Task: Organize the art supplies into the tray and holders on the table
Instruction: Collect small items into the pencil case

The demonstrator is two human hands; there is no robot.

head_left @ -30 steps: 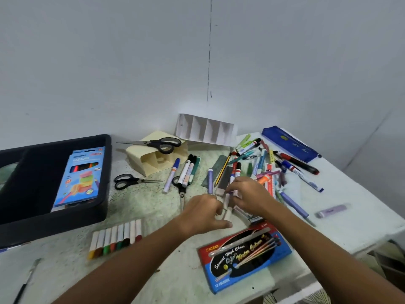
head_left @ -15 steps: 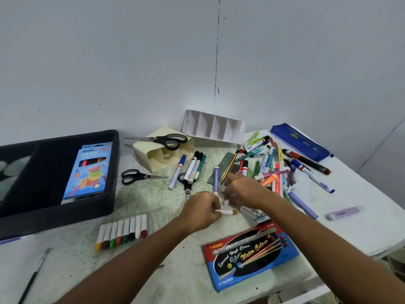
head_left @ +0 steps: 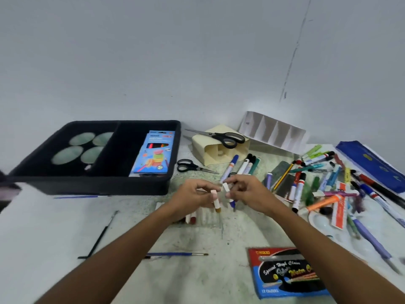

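My left hand (head_left: pixel 194 195) pinches a short white paint tube with a brown cap (head_left: pixel 216 204), held above the table. My right hand (head_left: pixel 248 194) pinches another white tube with a blue end (head_left: pixel 226 189) right beside it. A row of similar paint tubes (head_left: pixel 192 218) lies under my left wrist, mostly hidden. The black divided tray (head_left: pixel 94 185) stands at the left with a blue pencil box (head_left: pixel 155 151) inside. A cream holder (head_left: pixel 215 150) lies tipped over behind my hands, and a white divided holder (head_left: pixel 271 132) leans at the wall.
Scissors (head_left: pixel 219 137) rest on the cream holder; a smaller pair of scissors (head_left: pixel 192 167) lies beside the tray. Several markers and pens (head_left: pixel 317 181) are piled at the right, near a blue pouch (head_left: pixel 372 163). A watercolour box (head_left: pixel 285 273) and brushes (head_left: pixel 175 255) lie near the front.
Both hands have lifted off the pile with a tube each and moved left, towards the row of tubes. My view has swung left, so the tray now shows fully.
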